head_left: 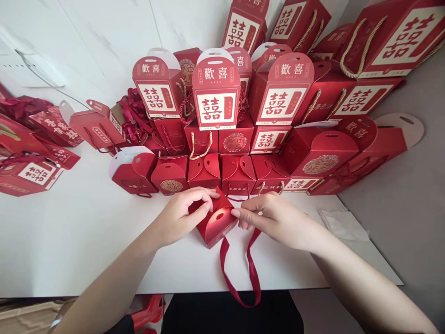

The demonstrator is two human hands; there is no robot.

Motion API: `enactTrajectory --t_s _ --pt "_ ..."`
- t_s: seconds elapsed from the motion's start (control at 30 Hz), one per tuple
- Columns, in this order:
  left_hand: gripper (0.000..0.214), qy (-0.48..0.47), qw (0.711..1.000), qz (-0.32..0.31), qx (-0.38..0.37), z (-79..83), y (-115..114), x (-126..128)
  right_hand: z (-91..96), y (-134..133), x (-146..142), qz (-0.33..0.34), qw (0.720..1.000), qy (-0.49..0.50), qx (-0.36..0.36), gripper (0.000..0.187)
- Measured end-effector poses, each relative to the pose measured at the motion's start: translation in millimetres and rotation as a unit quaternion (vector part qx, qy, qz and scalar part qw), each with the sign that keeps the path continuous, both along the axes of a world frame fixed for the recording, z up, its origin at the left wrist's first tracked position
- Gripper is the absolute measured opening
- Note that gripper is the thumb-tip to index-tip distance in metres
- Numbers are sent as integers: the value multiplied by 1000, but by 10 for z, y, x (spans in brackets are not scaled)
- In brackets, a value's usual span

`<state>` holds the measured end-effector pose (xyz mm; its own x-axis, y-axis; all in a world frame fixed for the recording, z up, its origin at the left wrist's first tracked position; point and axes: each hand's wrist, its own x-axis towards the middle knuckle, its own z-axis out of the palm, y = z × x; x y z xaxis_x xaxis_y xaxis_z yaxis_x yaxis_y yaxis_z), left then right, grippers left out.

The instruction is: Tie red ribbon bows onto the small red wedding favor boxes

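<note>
A small red gift box (217,223) sits on the white table (79,241) right in front of me, its top flaps standing up. My left hand (182,213) curls its fingers around the box's left flap. My right hand (269,215) pinches the right flap at its edge. A red ribbon (239,273) runs from under the box toward me and loops over the table's front edge.
Rows of finished red gift boxes (215,99) and larger red bags with rope handles (389,41) are stacked behind the box. More red boxes (31,174) and loose ribbons lie at the left. A white paper (344,225) lies at the right edge.
</note>
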<state>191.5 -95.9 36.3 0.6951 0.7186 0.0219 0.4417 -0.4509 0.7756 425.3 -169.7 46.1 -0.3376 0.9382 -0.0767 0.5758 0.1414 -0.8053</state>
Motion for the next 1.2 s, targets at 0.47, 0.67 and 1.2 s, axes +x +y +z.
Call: enactTrajectory --t_s 0.47,0.67,1.2 --pt "13 10 988 -58 145 -103 -10 52 -831 -621 -694 -20 985 -169 26 7" --pt "11 -29 990 -69 119 -64 -23 53 -444 -548 -267 -34 965 232 -117 31" --pt "24 -37 987 -94 125 -34 -12 14 -448 -463 -324 -9 942 319 -103 38"
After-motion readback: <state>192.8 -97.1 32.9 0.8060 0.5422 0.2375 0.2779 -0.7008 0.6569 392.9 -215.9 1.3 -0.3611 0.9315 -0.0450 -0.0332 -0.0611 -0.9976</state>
